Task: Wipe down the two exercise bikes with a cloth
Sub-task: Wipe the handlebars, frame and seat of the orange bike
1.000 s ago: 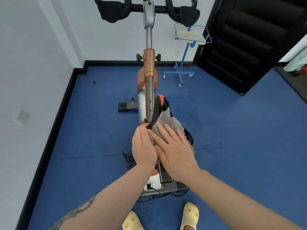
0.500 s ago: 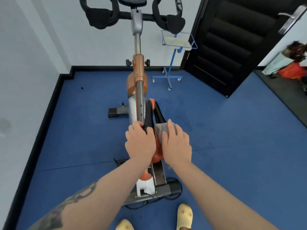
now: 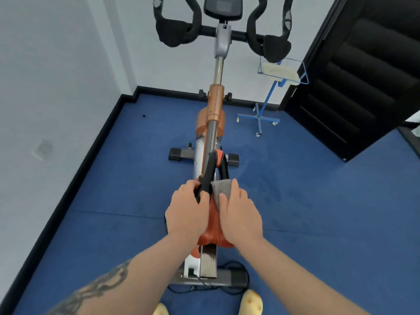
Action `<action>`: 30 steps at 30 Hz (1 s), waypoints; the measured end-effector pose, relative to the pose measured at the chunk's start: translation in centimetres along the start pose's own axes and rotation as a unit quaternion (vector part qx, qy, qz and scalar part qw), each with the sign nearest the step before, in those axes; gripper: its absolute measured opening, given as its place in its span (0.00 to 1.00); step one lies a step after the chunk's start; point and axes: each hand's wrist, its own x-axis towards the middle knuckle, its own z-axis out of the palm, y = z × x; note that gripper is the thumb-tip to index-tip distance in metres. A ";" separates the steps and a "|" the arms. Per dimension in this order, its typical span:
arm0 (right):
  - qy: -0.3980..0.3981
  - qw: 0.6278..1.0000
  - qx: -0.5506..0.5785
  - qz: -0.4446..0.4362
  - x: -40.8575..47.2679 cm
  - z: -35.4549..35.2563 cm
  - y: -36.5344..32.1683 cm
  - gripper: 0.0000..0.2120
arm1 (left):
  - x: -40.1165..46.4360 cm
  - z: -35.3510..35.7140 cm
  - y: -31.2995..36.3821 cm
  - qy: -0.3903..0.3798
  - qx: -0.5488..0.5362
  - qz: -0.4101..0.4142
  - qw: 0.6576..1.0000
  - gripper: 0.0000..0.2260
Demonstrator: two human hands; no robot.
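An orange, silver and black exercise bike (image 3: 211,119) stands in front of me, its black handlebars (image 3: 175,35) and console at the top of the view. The orange and black saddle (image 3: 212,214) lies under my hands. My left hand (image 3: 187,212) grips the saddle's left side, fingers curled round its black edge. A bunched grey cloth (image 3: 221,188) sits on the saddle's right side, and my right hand (image 3: 239,214) holds it there, fingers curled over it. Only one bike is in view.
White walls close the corner on the left and behind the bike. A blue wheeled stand (image 3: 261,117) with a wire basket stands at the back right beside a black door (image 3: 363,76). Blue floor mat (image 3: 318,201) spreads around. My yellow shoes (image 3: 251,302) are at the bottom.
The cloth was spread wide under my flat right hand a second ago; it is now bunched small under curled fingers. My view has tilted up, showing the handlebars and console.
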 end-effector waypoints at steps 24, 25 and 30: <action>-0.067 0.975 0.039 -0.207 1.7 -0.1 2.8 0.35 | -0.6 0.7 0.0 0.134 0.067 -0.065 0.987 0.11; -0.063 0.971 0.035 -0.228 1.8 0.2 3.1 0.35 | -0.5 0.7 0.0 0.134 0.069 -0.064 0.986 0.11; -0.102 0.981 0.113 -0.116 7.2 -0.8 -0.5 0.34 | -0.7 0.8 0.0 0.141 0.063 -0.060 0.986 0.11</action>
